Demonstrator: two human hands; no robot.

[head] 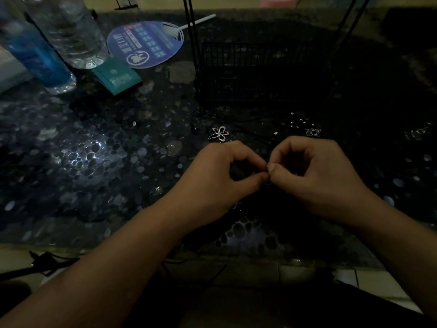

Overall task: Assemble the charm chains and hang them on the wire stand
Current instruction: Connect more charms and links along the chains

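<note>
While both hands meet over the dim table (99, 162), the left hand (220, 176) and right hand (314, 176) each pinch thumb to forefinger on something too small and dark to identify, probably a ring or link. Keeping the pinches tight and low should save a dropped piece from vanishing. Just beyond lies a flower charm (220, 133); farther back, the wire stand (260, 72) waits, nothing visibly hung.

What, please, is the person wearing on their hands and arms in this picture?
Nothing shows on either: the left hand and right hand are bare, with no gloves, rings, watch or bracelet visible. Both forearms are uncovered as far as the frame shows, with no sleeves in view. The light is dim.
</note>
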